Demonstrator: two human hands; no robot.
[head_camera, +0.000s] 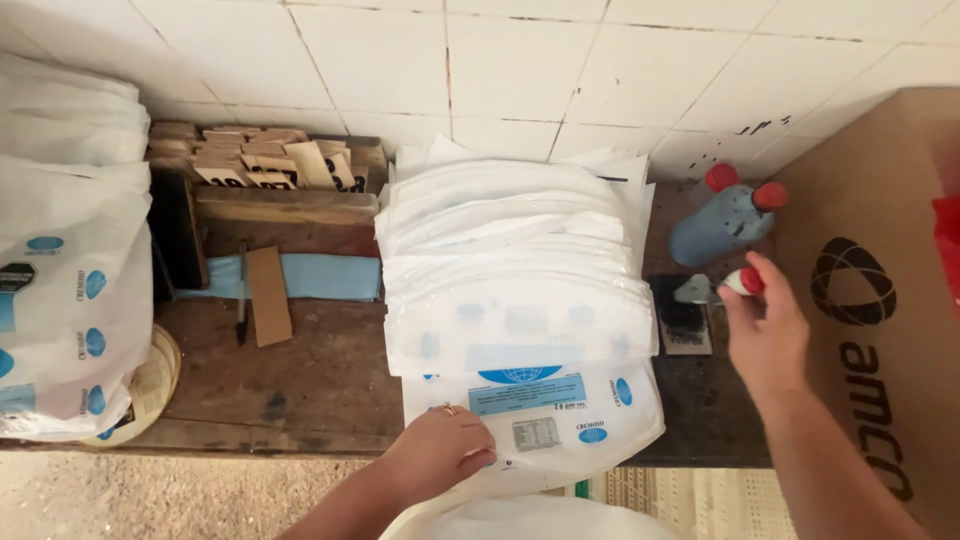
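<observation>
My left hand (440, 452) presses flat on the near edge of a white plastic bag (560, 415) with blue print, the front one of a fanned stack of similar bags (510, 250) on a dark wooden table (310, 370). My right hand (765, 330) holds a small stamp with a red knob (745, 282), its grey base tilted just above a black ink pad (685, 325) right of the stack.
Two blue bottles with red caps (725, 218) stand behind the ink pad. A brown cardboard box (880, 300) fills the right side. A wooden tray of cardboard tags (270, 165) sits at the back left, and a pile of printed bags (70, 260) lies far left.
</observation>
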